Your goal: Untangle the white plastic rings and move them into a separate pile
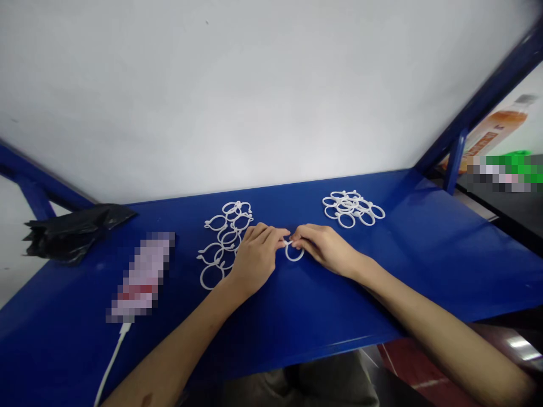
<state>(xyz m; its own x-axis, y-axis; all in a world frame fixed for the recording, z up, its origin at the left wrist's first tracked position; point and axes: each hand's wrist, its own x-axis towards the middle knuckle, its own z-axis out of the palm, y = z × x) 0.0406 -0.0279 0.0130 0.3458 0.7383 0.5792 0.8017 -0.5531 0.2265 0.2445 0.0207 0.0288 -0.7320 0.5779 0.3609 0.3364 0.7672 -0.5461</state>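
Between my hands is a white plastic ring (294, 260), its top edge pinched from both sides just above the blue tabletop. The fingertips of my left hand (259, 251) close on the ring's upper left. My right hand (324, 246) grips its upper right with thumb and forefinger. Left of my left hand lies a loose group of white rings (212, 277), several of them gapped with small knobbed ends; my hand hides some. Farther back on the right sits a pile of similar white rings (347, 220), overlapping one another.
The blue table (322, 305) meets a white wall (263, 102) at the back. A crumpled black plastic bag (80, 232) lies at the left, near a blurred-out flat object (142, 277) with a white cable (111, 362). Beyond the right blue frame (456, 161) stands a bottle (494, 133).
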